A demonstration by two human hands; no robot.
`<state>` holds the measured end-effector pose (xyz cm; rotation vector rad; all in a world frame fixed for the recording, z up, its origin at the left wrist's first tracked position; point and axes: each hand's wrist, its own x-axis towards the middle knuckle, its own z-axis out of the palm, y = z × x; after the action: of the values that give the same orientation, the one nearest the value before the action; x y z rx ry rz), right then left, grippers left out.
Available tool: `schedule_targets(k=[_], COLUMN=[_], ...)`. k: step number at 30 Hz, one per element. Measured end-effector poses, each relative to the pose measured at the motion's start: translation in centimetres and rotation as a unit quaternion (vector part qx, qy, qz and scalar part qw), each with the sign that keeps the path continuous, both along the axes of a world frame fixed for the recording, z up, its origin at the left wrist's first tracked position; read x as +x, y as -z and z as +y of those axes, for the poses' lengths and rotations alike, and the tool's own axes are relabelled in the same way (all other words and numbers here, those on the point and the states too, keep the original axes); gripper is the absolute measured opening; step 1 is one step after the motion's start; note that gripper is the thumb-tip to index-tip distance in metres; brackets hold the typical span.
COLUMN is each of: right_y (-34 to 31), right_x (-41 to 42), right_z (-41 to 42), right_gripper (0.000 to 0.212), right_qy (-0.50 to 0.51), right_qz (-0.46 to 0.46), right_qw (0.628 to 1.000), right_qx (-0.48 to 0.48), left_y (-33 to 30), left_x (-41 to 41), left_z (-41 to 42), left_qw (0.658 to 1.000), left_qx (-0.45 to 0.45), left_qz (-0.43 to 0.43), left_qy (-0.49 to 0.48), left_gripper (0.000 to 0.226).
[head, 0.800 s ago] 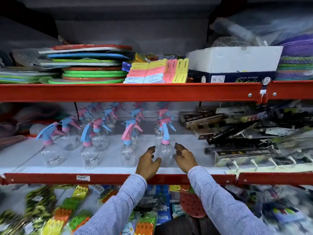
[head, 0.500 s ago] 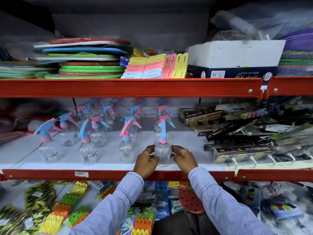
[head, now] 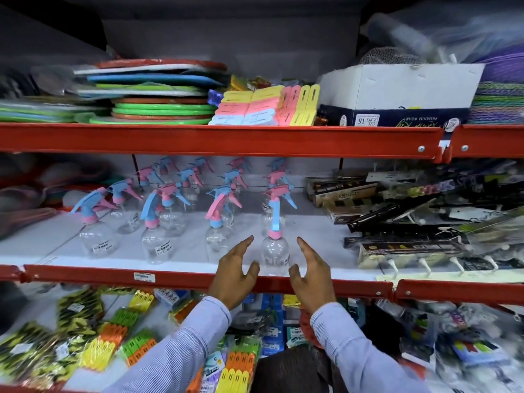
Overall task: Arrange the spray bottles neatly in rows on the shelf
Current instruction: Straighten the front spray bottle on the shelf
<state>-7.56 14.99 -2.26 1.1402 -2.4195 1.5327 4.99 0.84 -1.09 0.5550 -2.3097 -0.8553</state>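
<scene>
1. Left hand (head: 236,272) and right hand (head: 310,272) are both released, fingers spread, palms facing each other. Neither touches anything that I can see.
2. The front spray bottle (head: 274,252) stands directly between the palms, a clear gap on each side. It lies just ahead of both hands, roughly equidistant from them, so neither hand is nearer.
3. Bottle long axis is vertical: upright, clear round body, pink collar, blue trigger head pointing toward the viewer and slightly right.
4. It sits at the front edge of the shelf (head: 181,275), just behind the red lip, heading the rightmost column.
5. Pose: both forearms come up from below the lip, wrists over the red rail, fingertips angled up and inward around the bottle's shoulder.
6. Outward: three more front bottles (head: 153,245) to the left, further rows behind them. Their trigger heads point different ways, and spacing looks uneven on the left.
7. Boxed packs (head: 402,251) crowd the shelf to the right, near the right hand.
8. Judgement: this bottle looks placed; the next move likely shifts left to the neighbouring bottle (head: 217,245).
</scene>
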Motion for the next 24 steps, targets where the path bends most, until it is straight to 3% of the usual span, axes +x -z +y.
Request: schedule_targets(k=[4,8,14,21,24], right_y=[0.9,1.6,0.5,-1.2,-1.8], right_x=[3.0,4.8,7.4,7.6,7.9], right_z=[0.9,-1.5,-8.1,-14.3,-15.4], right_gripper=[0.059,0.057,0.064,0.068,0.066], right_qy=[-0.002,-0.075,-0.108,-0.009,0.014], right_qz=[0.171,0.258,0.117,-0.138,-0.167], right_qw=[0.985,0.963,0.985,0.989,0.984], right_qx=[-0.019,0.009,0.059,0.049,0.059], left_y=[0.6,1.1,0.5,0.9,0.8], left_x=[2.7,5.0,6.0,5.4,5.3], left_z=[-0.1,-1.5,-5.4,-10.1,-11.3], left_qw=[0.988,0.977,0.991,0.997,0.995], left_qx=[-0.147,-0.180,-0.054,0.046,0.079], left_qz=[0.001,-0.011,-0.009,-0.032,-0.050], left_qy=[-0.057,-0.110,-0.119,-0.055,-0.030], left_gripper=[0.056,0.059,0.067,0.077,0.077])
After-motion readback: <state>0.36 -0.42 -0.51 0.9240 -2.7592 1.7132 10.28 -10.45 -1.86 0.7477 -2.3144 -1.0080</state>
